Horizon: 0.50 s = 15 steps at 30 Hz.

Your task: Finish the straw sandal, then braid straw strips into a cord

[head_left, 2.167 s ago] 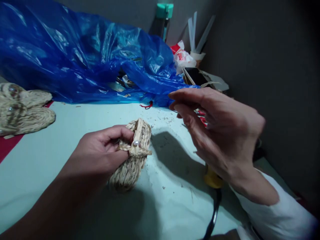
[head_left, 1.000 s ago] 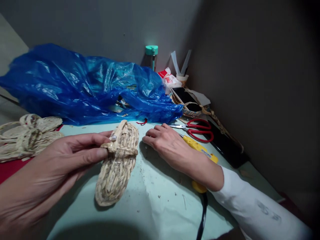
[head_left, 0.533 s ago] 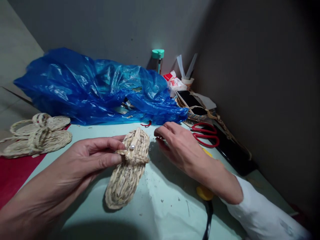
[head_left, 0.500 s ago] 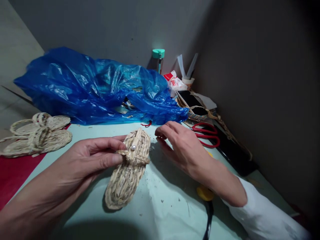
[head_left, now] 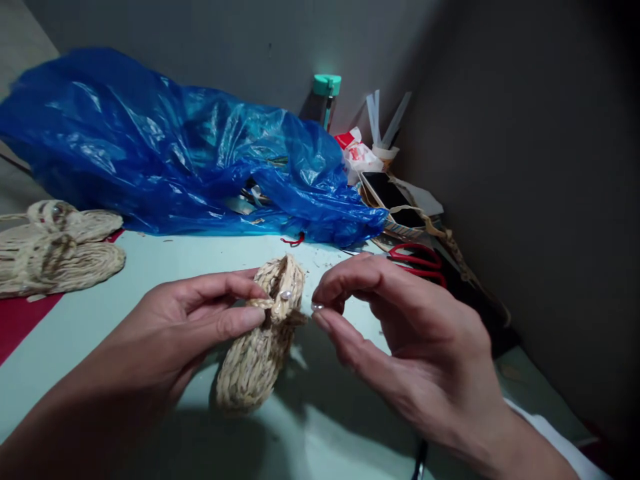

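Note:
A woven straw slipper stands tilted above the table in the middle of the view. My left hand pinches its strap between thumb and fingertips. One shiny bead sits on the strap. Just right of the slipper, my right hand holds a small shiny bead between thumb and index finger, apart from the strap. How the bead's underside looks is hidden by the fingertips.
A crumpled blue plastic bag spans the back of the table. Two more straw slippers lie at the left. Red-handled scissors, a phone, a cup of white sticks and a green-lidded container are behind my right hand.
My right hand has turned and come closer to the camera, and a bead now shows in its fingertips. My left hand keeps the strap. The view has shifted slightly.

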Available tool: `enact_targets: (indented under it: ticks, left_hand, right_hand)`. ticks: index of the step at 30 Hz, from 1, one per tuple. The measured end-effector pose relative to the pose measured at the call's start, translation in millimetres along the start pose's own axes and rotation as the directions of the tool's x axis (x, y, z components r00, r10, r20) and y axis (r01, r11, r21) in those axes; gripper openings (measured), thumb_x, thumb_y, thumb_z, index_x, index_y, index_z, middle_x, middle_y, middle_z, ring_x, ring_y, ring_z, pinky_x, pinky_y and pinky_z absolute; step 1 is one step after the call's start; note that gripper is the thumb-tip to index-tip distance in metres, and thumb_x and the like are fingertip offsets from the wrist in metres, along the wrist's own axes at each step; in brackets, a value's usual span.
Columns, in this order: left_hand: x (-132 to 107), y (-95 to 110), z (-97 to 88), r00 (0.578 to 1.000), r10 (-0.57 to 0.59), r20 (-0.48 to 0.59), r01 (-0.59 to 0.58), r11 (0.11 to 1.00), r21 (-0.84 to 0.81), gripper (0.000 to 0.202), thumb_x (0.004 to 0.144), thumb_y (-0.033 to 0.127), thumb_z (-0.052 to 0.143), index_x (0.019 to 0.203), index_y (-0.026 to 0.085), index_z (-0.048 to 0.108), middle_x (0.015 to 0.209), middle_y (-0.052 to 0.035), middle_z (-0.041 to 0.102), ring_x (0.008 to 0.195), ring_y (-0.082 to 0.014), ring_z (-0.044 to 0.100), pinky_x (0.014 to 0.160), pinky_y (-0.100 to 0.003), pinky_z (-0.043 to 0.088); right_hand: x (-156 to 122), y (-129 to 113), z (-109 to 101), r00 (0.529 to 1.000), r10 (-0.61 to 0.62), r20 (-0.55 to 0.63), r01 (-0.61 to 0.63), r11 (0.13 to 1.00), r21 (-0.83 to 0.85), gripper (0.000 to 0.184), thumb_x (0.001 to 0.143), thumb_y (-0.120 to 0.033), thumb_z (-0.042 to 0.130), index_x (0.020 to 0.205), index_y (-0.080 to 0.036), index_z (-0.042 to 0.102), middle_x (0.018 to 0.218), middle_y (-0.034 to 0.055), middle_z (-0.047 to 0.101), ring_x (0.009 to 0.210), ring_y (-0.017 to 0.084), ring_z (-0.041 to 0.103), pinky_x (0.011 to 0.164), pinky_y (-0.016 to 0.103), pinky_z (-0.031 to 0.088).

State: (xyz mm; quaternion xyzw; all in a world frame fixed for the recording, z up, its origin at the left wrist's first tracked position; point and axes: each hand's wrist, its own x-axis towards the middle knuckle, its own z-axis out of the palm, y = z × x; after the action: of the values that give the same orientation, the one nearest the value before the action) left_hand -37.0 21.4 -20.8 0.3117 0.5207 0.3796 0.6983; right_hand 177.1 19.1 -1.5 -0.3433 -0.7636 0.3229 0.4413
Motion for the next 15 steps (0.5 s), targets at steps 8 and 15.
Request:
enact_targets:
  ticks: [8, 15]
  left_hand:
    - [-1.0, -0.3, 3.9, 0.998, 0.044, -0.049, -0.043, 0.999, 0.025, 0.025, 0.059, 0.025, 0.087, 0.081, 0.023, 0.077, 0.089, -0.003, 0.078, 0.082, -0.0213, 0.075, 0.067, -0.019, 0.06]
    - [-0.5, -0.1, 4.1, 0.998, 0.053, -0.023, -0.052, 0.998, 0.02, 0.023, 0.059, 0.026, 0.087, 0.079, 0.025, 0.077, 0.086, -0.0023, 0.078, 0.08, -0.0207, 0.075, 0.066, -0.018, 0.059]
  right_hand:
    - [-0.1, 1.1, 2.3, 0.996, 0.088, 0.032, -0.091, 0.989, 0.116, 0.011, 0.088, -0.017, 0.064, 0.098, -0.02, 0.062, 0.091, 0.0032, 0.067, 0.082, 0.014, 0.064, 0.077, 0.027, 0.054]
    - [-2.6, 3.4, 4.1, 0.995, -0.101, 0.017, 0.101, 0.995, 0.0, 0.018, 0.087, -0.013, 0.061, 0.102, -0.021, 0.066, 0.089, 0.0045, 0.069, 0.081, 0.016, 0.065, 0.073, 0.03, 0.054]
